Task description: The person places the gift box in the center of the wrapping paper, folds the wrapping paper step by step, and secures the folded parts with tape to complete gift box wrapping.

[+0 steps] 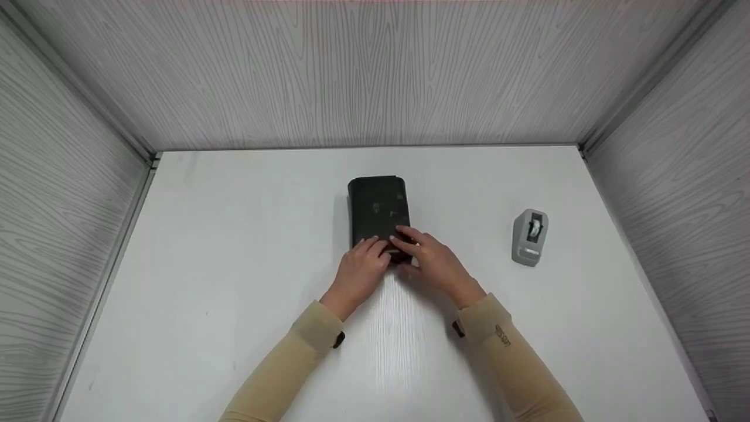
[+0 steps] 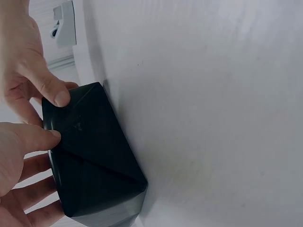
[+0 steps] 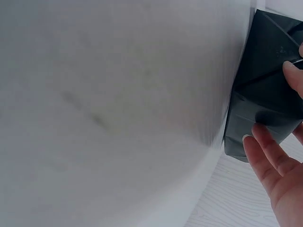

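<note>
A black wrapped package [image 1: 378,205], box-shaped with folded ends, lies lengthwise near the middle of the table. My left hand [image 1: 360,269] holds its near left part, fingers over the top. In the left wrist view the left thumb [image 2: 40,138] presses the folded near end, whose flaps meet in slanting creases. From the right, my right hand [image 1: 436,264] grips the same end. Its thumb [image 2: 59,97] lies against the end face close to the left thumb. Two right fingers [image 3: 265,146] touch the package's side in the right wrist view.
A grey tape dispenser [image 1: 530,237] with a roll in it stands on the right of the white table [image 1: 234,246]. Wood-grain panels [image 1: 375,76] enclose the table at the back and both sides.
</note>
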### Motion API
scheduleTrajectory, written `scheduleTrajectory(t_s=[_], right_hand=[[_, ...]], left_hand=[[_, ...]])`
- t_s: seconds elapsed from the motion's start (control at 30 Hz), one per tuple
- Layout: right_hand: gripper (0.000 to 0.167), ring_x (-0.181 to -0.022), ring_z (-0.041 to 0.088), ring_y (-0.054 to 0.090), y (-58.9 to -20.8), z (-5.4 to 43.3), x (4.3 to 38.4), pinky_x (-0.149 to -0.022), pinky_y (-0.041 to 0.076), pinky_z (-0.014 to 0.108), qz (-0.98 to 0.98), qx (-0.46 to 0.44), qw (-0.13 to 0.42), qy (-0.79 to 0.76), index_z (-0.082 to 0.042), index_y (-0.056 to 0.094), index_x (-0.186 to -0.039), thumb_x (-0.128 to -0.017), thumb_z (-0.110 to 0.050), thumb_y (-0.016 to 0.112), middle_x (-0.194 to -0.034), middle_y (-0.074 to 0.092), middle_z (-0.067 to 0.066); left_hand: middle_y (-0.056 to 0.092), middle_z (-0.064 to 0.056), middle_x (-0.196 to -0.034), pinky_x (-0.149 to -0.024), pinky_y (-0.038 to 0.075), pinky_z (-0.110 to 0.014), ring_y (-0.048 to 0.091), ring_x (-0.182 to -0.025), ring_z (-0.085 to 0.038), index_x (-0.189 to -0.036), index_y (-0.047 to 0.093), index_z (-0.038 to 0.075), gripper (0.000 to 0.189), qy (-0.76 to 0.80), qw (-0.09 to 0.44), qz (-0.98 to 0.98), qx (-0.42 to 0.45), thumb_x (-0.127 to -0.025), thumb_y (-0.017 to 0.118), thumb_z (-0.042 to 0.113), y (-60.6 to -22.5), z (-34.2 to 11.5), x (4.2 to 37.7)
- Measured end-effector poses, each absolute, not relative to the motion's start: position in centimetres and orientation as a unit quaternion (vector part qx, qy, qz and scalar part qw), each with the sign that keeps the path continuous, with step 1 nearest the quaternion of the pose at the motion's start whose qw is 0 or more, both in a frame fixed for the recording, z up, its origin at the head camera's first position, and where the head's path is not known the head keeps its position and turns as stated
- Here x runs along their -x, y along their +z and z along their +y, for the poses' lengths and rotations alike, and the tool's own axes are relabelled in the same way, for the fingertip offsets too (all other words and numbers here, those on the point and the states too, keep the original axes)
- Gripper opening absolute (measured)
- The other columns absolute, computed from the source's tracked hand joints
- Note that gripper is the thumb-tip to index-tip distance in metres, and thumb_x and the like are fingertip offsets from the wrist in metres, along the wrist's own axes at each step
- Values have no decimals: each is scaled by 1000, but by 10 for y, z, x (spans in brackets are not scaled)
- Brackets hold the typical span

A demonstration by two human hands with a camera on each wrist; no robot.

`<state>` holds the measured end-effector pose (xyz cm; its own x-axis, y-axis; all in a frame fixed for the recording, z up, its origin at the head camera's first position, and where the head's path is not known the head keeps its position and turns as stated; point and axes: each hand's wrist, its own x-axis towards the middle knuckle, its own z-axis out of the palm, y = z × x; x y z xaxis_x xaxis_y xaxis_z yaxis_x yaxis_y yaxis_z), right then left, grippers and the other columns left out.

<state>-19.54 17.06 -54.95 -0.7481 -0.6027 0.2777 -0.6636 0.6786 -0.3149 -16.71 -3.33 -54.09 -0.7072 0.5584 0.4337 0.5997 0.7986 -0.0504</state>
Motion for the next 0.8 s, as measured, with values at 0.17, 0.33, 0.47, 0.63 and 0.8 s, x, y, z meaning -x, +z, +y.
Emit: scheduleTrajectory(t_s=[0.17, 0.33, 0.47, 0.63, 0.8], right_hand=[[60, -121, 31, 55, -547, 164, 196, -95, 48, 41, -917, -341, 85, 187, -11, 60, -136, -82, -24, 82, -144, 47, 10], [56, -107, 32, 60, -544, 153, 197, -83, 53, 42, -927, -329, 98, 154, -9, 63, -129, -80, -30, 83, -135, 51, 12], [49, -95, 33, 62, -543, 148, 198, -73, 55, 44, -931, -317, 110, 143, -11, 64, -122, -81, -32, 81, -128, 53, 12], [42, -88, 32, 62, -542, 146, 199, -68, 54, 44, -934, -309, 118, 138, -13, 65, -118, -82, -28, 81, -124, 53, 10], [39, -89, 32, 63, -541, 146, 199, -69, 55, 44, -935, -309, 112, 135, -15, 65, -117, -83, -25, 81, -124, 54, 10]], left_hand=[[67, -9, -111, -78, 56, -40, 63, -108, -28, -101, 75, 8, 11, -47, 223, -922, 313, -91, 69, 9, -541, -33, 169], [67, -9, -110, -74, 57, -38, 63, -107, -28, -101, 75, 8, 11, -41, 228, -922, 312, -91, 70, 10, -542, -33, 170], [66, -8, -109, -72, 57, -38, 63, -106, -26, -102, 73, 8, 11, -41, 224, -923, 309, -92, 69, 10, -541, -34, 171], [63, -10, -110, -80, 55, -37, 61, -105, -25, -107, 67, 6, 19, -77, 206, -927, 303, -91, 71, 16, -539, -40, 174], [50, -15, -138, -105, 38, -45, 44, -132, -31, -133, 56, 7, 56, -93, 122, -949, 276, -84, 80, 21, -541, -54, 179]])
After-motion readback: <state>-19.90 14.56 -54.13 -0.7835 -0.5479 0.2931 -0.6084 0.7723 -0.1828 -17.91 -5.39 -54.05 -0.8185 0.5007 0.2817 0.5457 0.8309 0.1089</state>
